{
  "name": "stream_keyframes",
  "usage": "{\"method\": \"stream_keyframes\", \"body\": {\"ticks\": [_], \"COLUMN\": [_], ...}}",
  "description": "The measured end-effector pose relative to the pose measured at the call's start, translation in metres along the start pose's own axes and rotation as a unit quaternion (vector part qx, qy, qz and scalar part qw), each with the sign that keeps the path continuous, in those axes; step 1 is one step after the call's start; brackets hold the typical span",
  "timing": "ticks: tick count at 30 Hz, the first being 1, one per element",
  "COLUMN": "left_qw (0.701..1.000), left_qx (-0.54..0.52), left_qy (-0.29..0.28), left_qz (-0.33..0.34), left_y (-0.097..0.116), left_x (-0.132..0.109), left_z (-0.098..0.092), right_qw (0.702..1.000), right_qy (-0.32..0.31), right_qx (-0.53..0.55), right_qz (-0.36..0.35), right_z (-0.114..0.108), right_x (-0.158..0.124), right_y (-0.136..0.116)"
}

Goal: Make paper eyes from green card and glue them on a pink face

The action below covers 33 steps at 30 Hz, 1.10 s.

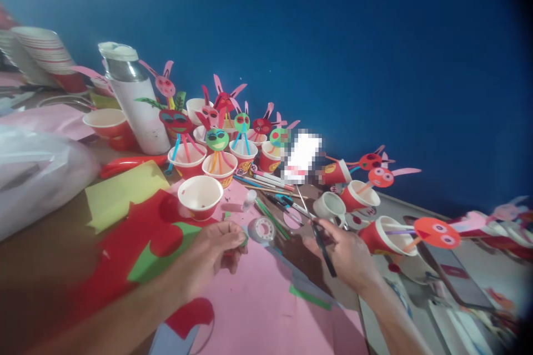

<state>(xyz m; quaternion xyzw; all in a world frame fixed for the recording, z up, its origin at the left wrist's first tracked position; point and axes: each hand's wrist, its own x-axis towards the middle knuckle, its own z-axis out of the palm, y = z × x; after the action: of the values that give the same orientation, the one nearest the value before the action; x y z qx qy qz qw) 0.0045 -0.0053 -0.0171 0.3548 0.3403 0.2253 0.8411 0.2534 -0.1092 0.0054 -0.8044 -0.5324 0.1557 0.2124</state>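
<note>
Pinching green scrap [244, 240]: left grip [220, 242]

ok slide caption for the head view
Left hand pinching a green scrap, right hand holding a black-handled tool, near cups with paper faces.

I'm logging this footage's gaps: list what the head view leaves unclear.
In the head view:
- Green piece: shape partly hidden by the left hand.
- Plastic bag: cut off by the left edge.
- Pixelated patch: contents masked by large pixels.
- Phone: screen details lost to blur.
</note>
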Motion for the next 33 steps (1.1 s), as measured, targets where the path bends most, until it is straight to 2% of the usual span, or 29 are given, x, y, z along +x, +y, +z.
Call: {"method": "stream_keyframes", "body": {"ticks": [2,4,9,14,19,21,24,27,33], "left_qw": [1.0,1.0,0.999,0.999,0.995,0.992,0.988,0.982,0.975], "left_qx": [0.008,0.015,0.025,0.034,0.094,0.122,0.153,0.185,0.215], "left_qy": [-0.007,-0.013,-0.023,-0.015,0.013,0.014,0.004,-0.013,-0.04], "left_qz": [-0.007,-0.011,-0.011,-0.015,-0.033,-0.029,-0.032,-0.029,-0.034], "left_y": [0.002,0.003,0.007,0.011,0.009,0.007,0.004,0.002,-0.001], "left_x": [-0.003,-0.006,-0.01,-0.013,-0.016,-0.017,-0.018,-0.02,-0.023], "left_z": [0.0,0.0,-0.001,-0.002,-0.006,-0.009,-0.012,-0.013,-0.015], "right_qw": [0.99,0.976,0.952,0.961,0.989,0.993,0.991,0.99,0.987], "right_qy": [0.012,0.016,0.013,0.019,-0.057,-0.08,-0.104,-0.094,-0.028], "right_qx": [-0.139,-0.219,-0.304,-0.273,-0.136,-0.091,-0.078,-0.104,-0.154], "right_qz": [-0.002,-0.005,0.01,0.031,0.017,0.012,0.037,0.027,-0.036], "right_z": [0.002,0.005,0.015,0.021,0.018,0.014,0.007,0.003,0.01], "right_x": [-0.008,-0.014,-0.025,-0.033,-0.033,-0.033,-0.037,-0.041,-0.044], "right_y": [0.004,0.005,0.011,0.019,0.023,0.022,0.023,0.028,0.043]}}
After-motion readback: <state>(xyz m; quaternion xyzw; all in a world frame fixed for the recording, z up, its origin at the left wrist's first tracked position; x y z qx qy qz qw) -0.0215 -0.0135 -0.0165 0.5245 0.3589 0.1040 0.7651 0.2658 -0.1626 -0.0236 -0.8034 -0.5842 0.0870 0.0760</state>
